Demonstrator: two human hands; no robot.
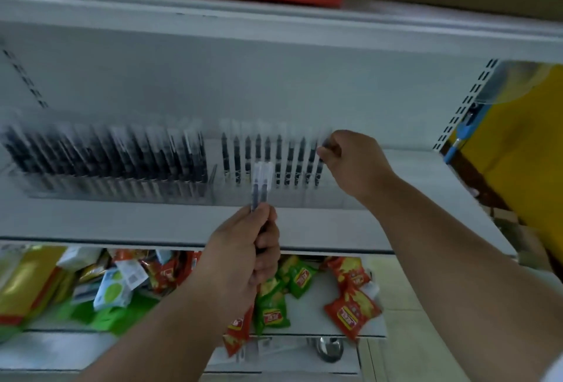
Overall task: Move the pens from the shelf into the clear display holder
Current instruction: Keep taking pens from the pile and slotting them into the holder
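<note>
Pens, dark-barrelled with clear caps (pixel 261 182), stood bunched upright in the left hand (pixel 243 255), its fingers curled tight round their lower ends, just in front of the clear plastic display holder (pixel 128 189) on the white shelf (pixel 122 223). The right hand (pixel 350 159) pinched one black pen (pixel 320 165) at the row's right end. I judged a nudge there could tip its neighbours.

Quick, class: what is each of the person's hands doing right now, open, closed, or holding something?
Left hand: closed around a small bunch of pens, held upright.
Right hand: pinching the top of the rightmost pen standing in the clear display holder.
</note>
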